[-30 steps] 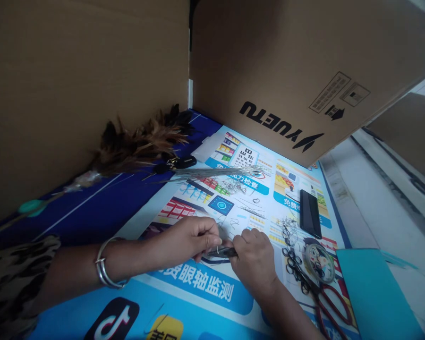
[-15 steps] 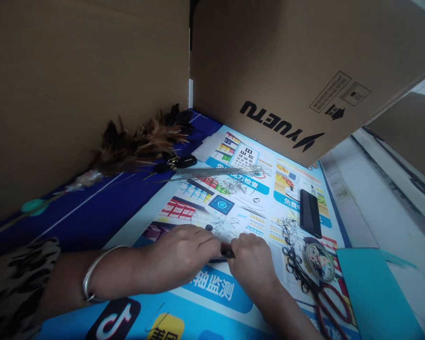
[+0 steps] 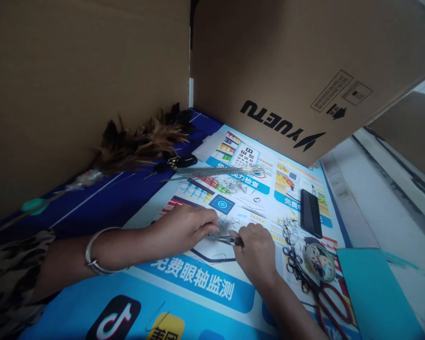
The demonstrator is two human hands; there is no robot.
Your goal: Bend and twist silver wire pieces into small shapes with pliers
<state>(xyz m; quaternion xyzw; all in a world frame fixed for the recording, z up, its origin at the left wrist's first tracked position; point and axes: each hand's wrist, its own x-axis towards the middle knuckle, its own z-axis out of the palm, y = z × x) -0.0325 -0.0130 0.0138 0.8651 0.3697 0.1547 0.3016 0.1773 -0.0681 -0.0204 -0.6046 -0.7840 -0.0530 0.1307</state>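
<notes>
My right hand (image 3: 255, 248) is wrapped round the dark handles of a pair of pliers (image 3: 228, 239), whose metal jaws point left. At their tip, my left hand (image 3: 189, 229) is closed in a pinch; what lies between its fingers is too small to make out. Just below the hands, thin bent wire pieces (image 3: 212, 261) rest on the printed sheet. Beyond them lie some short straight wires (image 3: 252, 208) and a small wire loop (image 3: 257, 199). A bundle of long thin wires (image 3: 216, 171) stretches across the sheet farther back.
Cardboard walls (image 3: 269, 61) stand behind and to the left. Along the left lie brown feathers (image 3: 138, 141) and a black key fob (image 3: 186, 161). At right are a black phone (image 3: 310, 213), black rings (image 3: 293, 259), a round tape roll (image 3: 319, 259), red-handled scissors (image 3: 335, 302) and a teal sheet (image 3: 378, 293).
My left hand has moved up and slightly left. My right hand has shifted slightly up and right, turning so that the pliers' metal jaws now show between the hands.
</notes>
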